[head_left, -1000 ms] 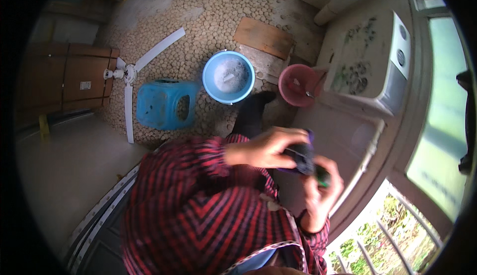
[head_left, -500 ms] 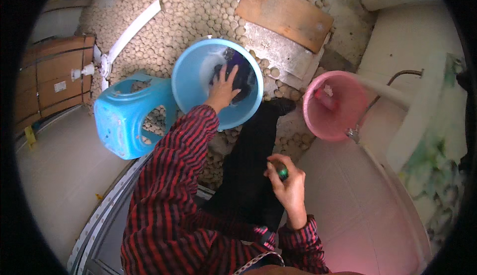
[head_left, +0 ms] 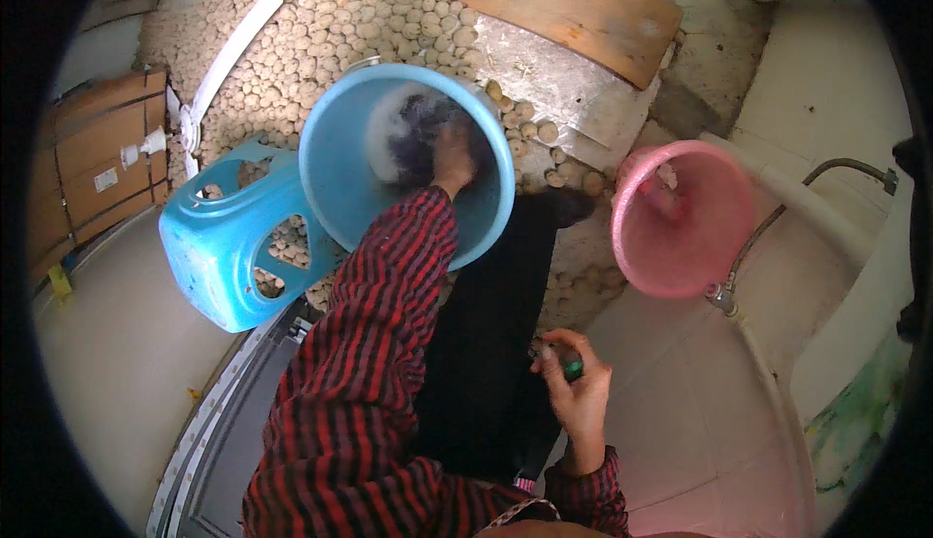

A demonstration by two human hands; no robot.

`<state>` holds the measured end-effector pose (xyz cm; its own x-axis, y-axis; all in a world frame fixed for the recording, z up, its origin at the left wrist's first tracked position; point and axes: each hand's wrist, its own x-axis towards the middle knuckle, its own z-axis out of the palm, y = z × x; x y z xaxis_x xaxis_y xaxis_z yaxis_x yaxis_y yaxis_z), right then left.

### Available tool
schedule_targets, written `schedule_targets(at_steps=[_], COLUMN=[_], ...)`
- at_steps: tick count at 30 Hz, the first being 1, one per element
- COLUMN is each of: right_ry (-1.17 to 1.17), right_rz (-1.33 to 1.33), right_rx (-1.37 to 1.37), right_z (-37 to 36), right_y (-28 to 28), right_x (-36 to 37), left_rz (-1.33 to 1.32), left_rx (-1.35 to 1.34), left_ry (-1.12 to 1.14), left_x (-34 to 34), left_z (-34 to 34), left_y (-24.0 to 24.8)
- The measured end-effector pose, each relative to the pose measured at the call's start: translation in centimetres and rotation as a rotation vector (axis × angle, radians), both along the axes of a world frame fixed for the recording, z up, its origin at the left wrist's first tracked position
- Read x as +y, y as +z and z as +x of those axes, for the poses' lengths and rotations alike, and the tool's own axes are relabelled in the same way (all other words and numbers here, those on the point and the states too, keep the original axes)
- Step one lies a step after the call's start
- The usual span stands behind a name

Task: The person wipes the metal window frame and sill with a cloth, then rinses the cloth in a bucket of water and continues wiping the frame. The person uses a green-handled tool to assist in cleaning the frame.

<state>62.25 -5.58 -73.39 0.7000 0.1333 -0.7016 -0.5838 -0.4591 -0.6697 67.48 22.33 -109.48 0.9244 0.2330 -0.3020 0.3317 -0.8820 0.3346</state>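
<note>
My left hand reaches down inside a light blue bucket. It touches dark purple cloth lying in whitish, cloudy water. Its fingers are blurred against the cloth, so their grip does not show. Lower right, my right hand is closed around a small green object, rounded and shiny; most of it is hidden by the fingers, and its kind is unclear. This hand is held over the floor beside my black-trousered leg.
Left of the bucket a blue plastic stool lies on its side. A pink bucket stands right, near a hose. Round pebbles cover the floor. A wooden board, a curved white strip and a cardboard box lie around.
My left hand has gone deeper into the blue bucket and onto the cloth, its spread fingers now pointing down. My right hand keeps the green object, slightly lower. The view has shifted a little.
</note>
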Motion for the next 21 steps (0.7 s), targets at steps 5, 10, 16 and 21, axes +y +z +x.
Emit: schedule_targets(at_steps=[5,10,16,21], right_ry=[-0.039,-0.081,-0.074,-0.070], right_rz=[0.033,0.048,0.056,0.056], right_rx=[-0.011,0.038,0.061,0.034], right_z=[0.4,0.4,1.1,0.8], right_y=[0.7,3.2,2.0,0.6], right_x=[-0.3,-1.1,-1.3,-1.5], left_rz=[-0.358,-0.501,-0.146,-0.068], left_rx=[0.136,0.014,-0.226,0.417], left_ry=[0.181,0.268,0.197,0.030], left_x=[2.5,7.8,7.0,-0.2], left_z=[1.8,-0.3,1.3,2.1], left_y=[4.1,9.2,3.0,-2.9])
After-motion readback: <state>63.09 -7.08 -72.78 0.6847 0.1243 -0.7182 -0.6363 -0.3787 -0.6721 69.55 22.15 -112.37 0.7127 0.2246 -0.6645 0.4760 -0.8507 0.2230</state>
